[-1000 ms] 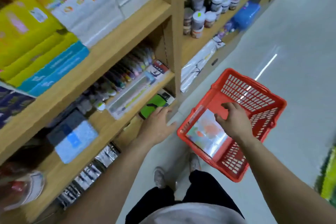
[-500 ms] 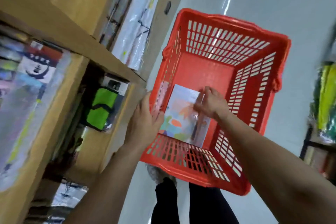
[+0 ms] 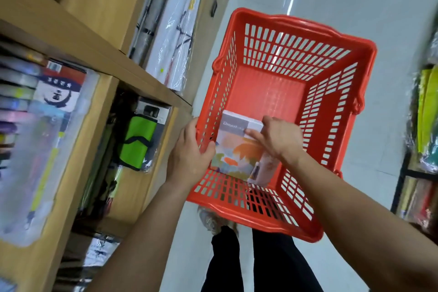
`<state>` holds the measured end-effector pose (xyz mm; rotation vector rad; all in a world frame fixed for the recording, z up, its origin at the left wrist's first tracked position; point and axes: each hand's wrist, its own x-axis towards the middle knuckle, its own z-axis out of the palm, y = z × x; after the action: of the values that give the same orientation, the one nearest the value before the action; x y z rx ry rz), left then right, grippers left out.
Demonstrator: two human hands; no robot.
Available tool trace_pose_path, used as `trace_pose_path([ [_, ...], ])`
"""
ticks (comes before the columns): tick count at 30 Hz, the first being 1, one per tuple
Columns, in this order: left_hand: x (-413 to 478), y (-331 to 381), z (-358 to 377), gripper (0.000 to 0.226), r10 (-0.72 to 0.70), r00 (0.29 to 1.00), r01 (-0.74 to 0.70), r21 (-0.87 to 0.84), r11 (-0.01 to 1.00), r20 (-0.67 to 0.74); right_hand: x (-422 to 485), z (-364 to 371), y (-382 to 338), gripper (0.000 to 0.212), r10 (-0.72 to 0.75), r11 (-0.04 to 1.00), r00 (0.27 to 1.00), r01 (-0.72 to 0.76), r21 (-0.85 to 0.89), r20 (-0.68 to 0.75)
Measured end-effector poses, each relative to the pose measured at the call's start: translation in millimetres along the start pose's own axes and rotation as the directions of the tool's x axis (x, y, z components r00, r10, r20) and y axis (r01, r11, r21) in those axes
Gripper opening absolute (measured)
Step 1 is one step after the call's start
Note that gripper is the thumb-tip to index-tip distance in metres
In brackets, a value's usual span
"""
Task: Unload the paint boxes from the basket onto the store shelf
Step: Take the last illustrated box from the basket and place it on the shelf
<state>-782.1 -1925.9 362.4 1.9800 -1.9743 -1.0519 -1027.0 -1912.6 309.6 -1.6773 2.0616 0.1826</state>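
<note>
A red plastic basket (image 3: 279,50) sits in front of me over the grey floor. Inside it, near its close left corner, lies a paint box (image 3: 234,149) with a pastel abstract cover and a grey title strip. My left hand (image 3: 189,152) grips the basket's left rim, thumb inside against the box's left edge. My right hand (image 3: 277,137) reaches into the basket and its fingers close over the box's upper right part. The wooden store shelf (image 3: 99,59) stands to the left.
The shelf holds pen packs (image 3: 21,106), a green and black pouch (image 3: 137,142) and wrapped white rolls (image 3: 175,21). Another rack with yellow and green goods (image 3: 426,111) stands at the right. My legs and a shoe show below the basket.
My left hand came off the shelf and took the basket's left rim. The view swung down onto the basket. My right hand stayed on the box and shifted its grip toward the top edge.
</note>
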Motion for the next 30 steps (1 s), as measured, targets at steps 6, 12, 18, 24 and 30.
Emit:
trace_pose_path([
  [6, -24, 25, -33, 0.077, 0.003, 0.999, -0.001, 0.045, 0.999, -0.041, -51, -91, -3, 0.069, -0.059, 0.998, 0.978, 0.060, 0.000, -0.198],
  [12, -78, 79, -81, 0.053, 0.083, 0.995, -0.072, -0.194, 0.978, 0.048, -92, -210, -19, 0.080, -0.152, 0.983, 0.916, 0.180, 0.041, -0.372],
  [18, -131, 125, -152, 0.036, 0.044, 0.987, -0.103, -0.390, 0.915, -0.156, -118, -276, -48, 0.059, -0.197, 0.865, 0.830, 0.398, 0.307, -0.522],
  [24, -208, 122, -217, 0.043, -0.181, 0.904, -0.041, -0.502, 0.864, -0.386, -167, -269, -113, 0.069, -0.158, 0.491, 0.927, 0.373, 0.787, -0.340],
  [30, -297, 94, -254, 0.030, -0.446, 0.692, -0.132, -0.707, 0.695, -0.568, -242, -237, -201, 0.039, -0.445, 0.338, 0.847, 0.460, 0.821, -0.291],
])
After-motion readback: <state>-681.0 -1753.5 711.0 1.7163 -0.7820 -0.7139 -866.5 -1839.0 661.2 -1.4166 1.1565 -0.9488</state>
